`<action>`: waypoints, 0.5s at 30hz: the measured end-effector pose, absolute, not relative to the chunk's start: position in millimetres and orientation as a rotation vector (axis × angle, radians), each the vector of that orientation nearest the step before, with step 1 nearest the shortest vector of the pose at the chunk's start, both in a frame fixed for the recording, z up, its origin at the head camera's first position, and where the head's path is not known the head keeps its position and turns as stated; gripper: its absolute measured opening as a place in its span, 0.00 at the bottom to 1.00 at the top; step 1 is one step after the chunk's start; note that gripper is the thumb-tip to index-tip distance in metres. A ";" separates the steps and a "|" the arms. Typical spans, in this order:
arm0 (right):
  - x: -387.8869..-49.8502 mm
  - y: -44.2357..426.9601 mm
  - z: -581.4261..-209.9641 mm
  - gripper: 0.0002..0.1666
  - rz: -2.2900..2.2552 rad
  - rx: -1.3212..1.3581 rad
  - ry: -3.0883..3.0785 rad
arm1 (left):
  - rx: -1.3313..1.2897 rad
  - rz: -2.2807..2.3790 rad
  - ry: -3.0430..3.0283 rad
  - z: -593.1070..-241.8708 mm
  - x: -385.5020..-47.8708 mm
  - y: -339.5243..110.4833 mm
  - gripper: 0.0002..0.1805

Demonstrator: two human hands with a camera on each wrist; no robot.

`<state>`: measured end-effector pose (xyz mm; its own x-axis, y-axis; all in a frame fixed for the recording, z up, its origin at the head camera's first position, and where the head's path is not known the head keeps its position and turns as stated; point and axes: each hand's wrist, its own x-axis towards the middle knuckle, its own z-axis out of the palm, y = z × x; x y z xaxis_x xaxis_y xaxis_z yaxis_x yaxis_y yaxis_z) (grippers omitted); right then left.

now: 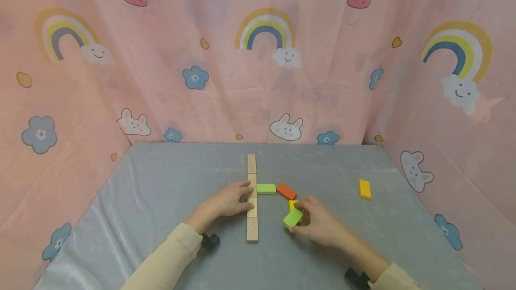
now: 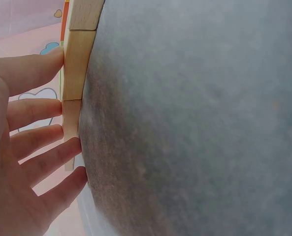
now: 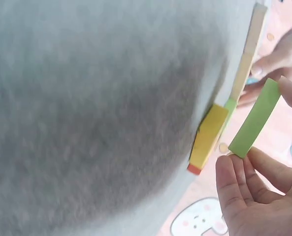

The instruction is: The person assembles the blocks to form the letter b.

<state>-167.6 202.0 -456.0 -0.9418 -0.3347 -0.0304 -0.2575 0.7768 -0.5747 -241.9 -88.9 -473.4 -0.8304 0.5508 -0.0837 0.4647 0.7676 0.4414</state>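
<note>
Plain wooden blocks (image 1: 252,229) lie end to end in a straight column on the grey cloth. My left hand (image 1: 230,199) rests with its fingertips on the middle blocks, fingers spread. From the column's right side a green block (image 1: 266,189) runs outward, followed by an orange block (image 1: 286,191) set at a slant and a yellow block (image 1: 293,203), partly hidden. My right hand (image 1: 322,225) pinches another green block (image 1: 293,218) by its ends, thumb on one side and fingers on the other; the right wrist view shows this block (image 3: 255,118) held apart from the yellow one (image 3: 208,135).
A single yellow block (image 1: 364,189) lies to the right on the grey cloth (image 1: 181,164). Pink patterned curtains (image 1: 225,102) hang behind the table and at both sides.
</note>
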 end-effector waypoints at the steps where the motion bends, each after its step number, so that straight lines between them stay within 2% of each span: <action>1: -166.3 200.8 -457.0 0.38 -0.882 -0.493 2.841 | 0.802 0.605 2.755 -473.6 -242.0 -89.0 0.32; 6: -160.5 196.2 -461.5 0.37 -0.853 -0.573 2.840 | 0.798 0.600 2.758 -474.7 -242.5 -89.1 0.32; 15: -153.7 186.3 -464.2 0.38 -0.852 -0.504 2.807 | 0.795 0.603 2.755 -472.7 -241.8 -88.7 0.32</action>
